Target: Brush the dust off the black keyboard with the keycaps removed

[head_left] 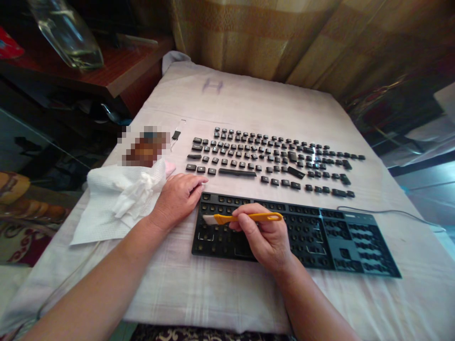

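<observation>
In the head view, my right hand (265, 234) is closed around the yellow handle of a flat brush (258, 217). The brush's pale bristles point left, over the left part of a black keyboard (336, 241) whose keycaps are off, showing the bare key posts. My left hand (181, 194) lies on the cloth at the keyboard's upper left corner, fingers stretched out to the right and thumb close to the keyboard's edge. Beyond the keyboard, the loose black keycaps (237, 173) are laid out in rows, with a few lying askew.
White paper towels (113, 203) lie crumpled left of my left hand. Behind them are a blurred-out brown item (145, 149) and a small wire tool with a black grip (176, 136). A cable (391, 211) runs right. A glass bottle (76, 42) stands on the wooden desk (117, 78).
</observation>
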Demonstrator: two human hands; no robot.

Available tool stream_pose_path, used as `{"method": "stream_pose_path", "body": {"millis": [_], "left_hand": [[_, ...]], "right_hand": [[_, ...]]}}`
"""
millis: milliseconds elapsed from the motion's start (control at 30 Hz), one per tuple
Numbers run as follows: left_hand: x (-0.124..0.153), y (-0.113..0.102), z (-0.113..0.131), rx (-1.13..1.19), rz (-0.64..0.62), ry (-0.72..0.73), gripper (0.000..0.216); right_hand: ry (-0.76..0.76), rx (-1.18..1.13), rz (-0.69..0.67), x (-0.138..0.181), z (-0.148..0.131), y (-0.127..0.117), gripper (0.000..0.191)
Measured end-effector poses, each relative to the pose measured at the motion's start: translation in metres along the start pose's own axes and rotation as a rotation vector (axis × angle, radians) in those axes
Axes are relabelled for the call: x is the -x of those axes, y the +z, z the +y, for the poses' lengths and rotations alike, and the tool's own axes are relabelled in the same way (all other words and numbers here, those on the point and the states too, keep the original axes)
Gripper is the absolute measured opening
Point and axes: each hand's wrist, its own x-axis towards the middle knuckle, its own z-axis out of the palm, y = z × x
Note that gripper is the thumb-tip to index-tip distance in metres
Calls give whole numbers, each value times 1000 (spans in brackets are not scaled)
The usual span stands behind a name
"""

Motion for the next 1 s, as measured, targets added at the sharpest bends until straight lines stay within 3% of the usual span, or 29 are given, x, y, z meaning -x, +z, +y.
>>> {"method": "stream_pose_path", "body": {"millis": [200, 433, 533, 633, 800, 900, 1000], "left_hand": [[-1, 0, 0, -18, -4, 5, 26], [-1, -2, 2, -5, -12, -5, 27], [-1, -2, 2, 1, -17, -8, 26], [-1, -2, 1, 9, -20, -14, 27], [0, -2, 1, 10, -11, -12, 27], [0, -2, 1, 19, -12, -6, 27], [0, -1, -1, 27, -2, 0, 25]], "right_hand": [[-125, 75, -89, -3, -1, 2, 16], [-20, 8, -7, -2, -2, 2, 18], [-89, 52, -47, -3, -2, 3, 15], [-52, -5, -98, -3, -2, 3, 17], [-10, -17, 1, -2, -1, 2, 16], [-79, 19, -51, -2, -1, 3, 16], [2, -72, -119, -1, -2, 4, 22]]}}
